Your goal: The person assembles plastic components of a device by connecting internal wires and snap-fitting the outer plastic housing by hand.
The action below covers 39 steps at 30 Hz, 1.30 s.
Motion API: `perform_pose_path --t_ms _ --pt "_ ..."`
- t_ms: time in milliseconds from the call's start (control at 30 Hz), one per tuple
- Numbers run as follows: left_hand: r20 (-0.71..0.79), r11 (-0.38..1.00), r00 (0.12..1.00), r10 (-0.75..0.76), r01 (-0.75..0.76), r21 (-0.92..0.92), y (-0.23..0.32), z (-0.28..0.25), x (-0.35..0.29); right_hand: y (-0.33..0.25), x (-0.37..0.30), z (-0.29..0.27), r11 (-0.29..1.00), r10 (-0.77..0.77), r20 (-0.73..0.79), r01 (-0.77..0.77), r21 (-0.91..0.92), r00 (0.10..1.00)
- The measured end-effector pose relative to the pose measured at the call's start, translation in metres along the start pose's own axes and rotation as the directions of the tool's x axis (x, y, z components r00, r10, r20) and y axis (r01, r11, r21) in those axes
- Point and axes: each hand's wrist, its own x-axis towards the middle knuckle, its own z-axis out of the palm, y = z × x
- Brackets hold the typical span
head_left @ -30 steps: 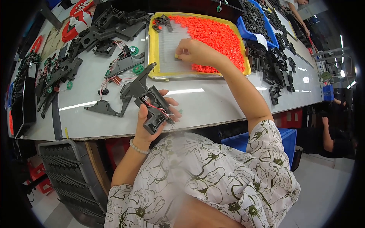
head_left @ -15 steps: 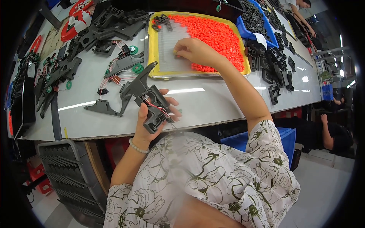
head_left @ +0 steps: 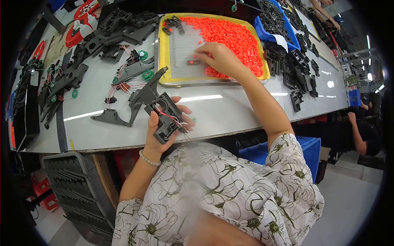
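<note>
My left hand grips a black plastic housing above the table's front edge. The housing has a round opening, and red and white wires run across it. Over the yellow-rimmed tray, my right hand is bent down with its fingers curled together; anything between the fingertips is hidden. Right by those fingertips is a small black part with an orange-red dot. I cannot tell whether the fingers touch it. Many small orange-red plastic pieces are heaped in the tray's right side.
Several small black parts lie at the tray's far left corner. Black housings with wires and green discs cover the table's left. A blue bin of black parts stands far right, with more black parts nearby. Other people sit at the right.
My right hand has shifted slightly right, and the small black part with the orange-red dot now shows beside the fingertips. My left hand and the housing stay nearly where they were.
</note>
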Motion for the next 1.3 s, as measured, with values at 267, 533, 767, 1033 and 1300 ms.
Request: perform_pose_path --t_ms 267,533,767,1033,1300 --pt "-0.015 1.000 1.000 0.008 -0.008 -0.005 -0.001 -0.002 -0.001 0.002 0.027 0.003 0.983 -0.012 0.166 0.042 -0.180 0.986" --pt "-0.011 1.000 1.000 0.005 -0.005 -0.010 0.000 -0.001 -0.001 0.003 0.028 0.003 0.980 0.006 0.160 0.026 -0.197 0.987" --pt "-0.007 1.000 1.000 0.004 -0.004 0.000 0.000 0.000 -0.001 0.001 0.030 0.004 0.981 -0.109 0.179 0.134 -0.138 0.978" --pt "-0.012 1.000 1.000 0.002 -0.002 -0.001 -0.001 -0.002 -0.002 -0.001 0.031 -0.004 0.998 0.040 0.199 -0.030 -0.051 0.979" --pt "-0.006 0.999 1.000 -0.008 0.008 -0.050 0.000 0.000 0.000 -0.005 0.011 -0.007 0.977 -0.185 0.179 0.200 -0.071 0.966"
